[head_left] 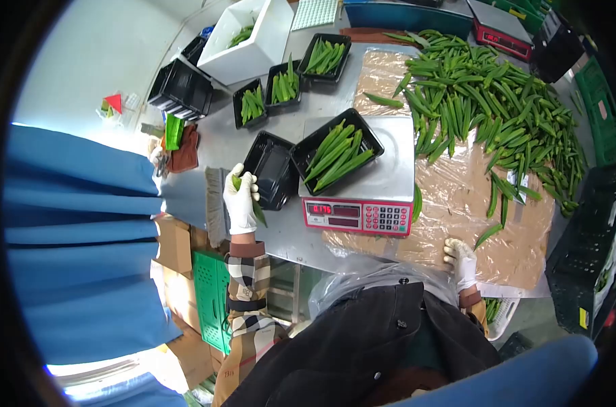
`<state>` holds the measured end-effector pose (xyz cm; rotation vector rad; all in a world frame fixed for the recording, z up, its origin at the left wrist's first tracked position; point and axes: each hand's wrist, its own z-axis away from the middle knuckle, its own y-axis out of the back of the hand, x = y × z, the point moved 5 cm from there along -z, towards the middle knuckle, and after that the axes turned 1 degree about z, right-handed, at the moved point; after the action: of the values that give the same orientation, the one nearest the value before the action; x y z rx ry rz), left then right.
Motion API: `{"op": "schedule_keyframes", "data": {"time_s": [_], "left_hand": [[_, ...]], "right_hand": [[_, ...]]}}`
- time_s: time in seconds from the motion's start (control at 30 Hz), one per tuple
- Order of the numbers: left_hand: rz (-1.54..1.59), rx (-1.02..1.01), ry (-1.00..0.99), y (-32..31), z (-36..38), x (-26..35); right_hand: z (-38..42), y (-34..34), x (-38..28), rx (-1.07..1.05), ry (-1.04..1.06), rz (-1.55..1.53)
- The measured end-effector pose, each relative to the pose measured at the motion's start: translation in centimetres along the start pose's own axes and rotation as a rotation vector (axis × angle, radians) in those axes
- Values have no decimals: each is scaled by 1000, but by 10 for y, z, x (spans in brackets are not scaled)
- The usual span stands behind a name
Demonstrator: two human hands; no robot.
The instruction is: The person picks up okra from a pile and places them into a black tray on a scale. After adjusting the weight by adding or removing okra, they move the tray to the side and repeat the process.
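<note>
My left hand [240,203], in a white glove, is closed around an okra pod [259,214], whose tip sticks out below the palm. Beside that hand lies an empty black tray [270,173]. Another black tray [300,161], with several okra pods [336,156] in it, rests tilted on the scale [392,152]; the red display seems to read 0.175. My gloved right hand [461,263] rests at the front edge of the plastic-covered cardboard [450,207], its fingers loosely bent with nothing visible in them. Close to it is a loose okra pod [487,235].
A large okra heap [477,95] covers the back right. Filled black trays [278,103] stand behind the scale, near a white foam box [243,57] and stacked black trays [179,88]. A second scale [501,34] is at the back. Dark crates [582,251] border the right side.
</note>
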<state>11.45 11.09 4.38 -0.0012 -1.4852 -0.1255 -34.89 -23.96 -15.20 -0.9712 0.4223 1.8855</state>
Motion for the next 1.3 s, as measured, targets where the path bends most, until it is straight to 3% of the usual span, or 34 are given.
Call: {"op": "schedule_keyframes", "data": {"time_s": [0.1,0.37,0.5,0.6,0.93,1.03,1.07,1.1,1.17,1.3], "left_hand": [[167,-3,152,7,11,-30],[-56,-119,106,-27,27,-43],[-206,-310,309,-72,25,-62],[-203,-453,304,-102,0,-61],[-37,-398,343,-314,-134,-60],[0,-393,300,-355,-182,-97],[80,-426,390,-363,-187,-106],[85,-433,483,-365,-192,-116],[27,-447,490,-361,-190,-106],[23,-616,293,-305,-133,-9]], "right_hand": [[-9,-3,-3,39,-2,68],[-19,-4,1,85,7,100],[-20,-5,0,91,19,96],[-19,-7,1,103,44,88],[-10,-12,-15,143,-30,171],[-14,-11,-8,142,-40,161],[-14,-11,-8,144,-45,161],[-13,-11,-7,144,-53,165],[-10,-14,-15,152,-42,169],[-7,-18,-20,155,-71,147]]}}
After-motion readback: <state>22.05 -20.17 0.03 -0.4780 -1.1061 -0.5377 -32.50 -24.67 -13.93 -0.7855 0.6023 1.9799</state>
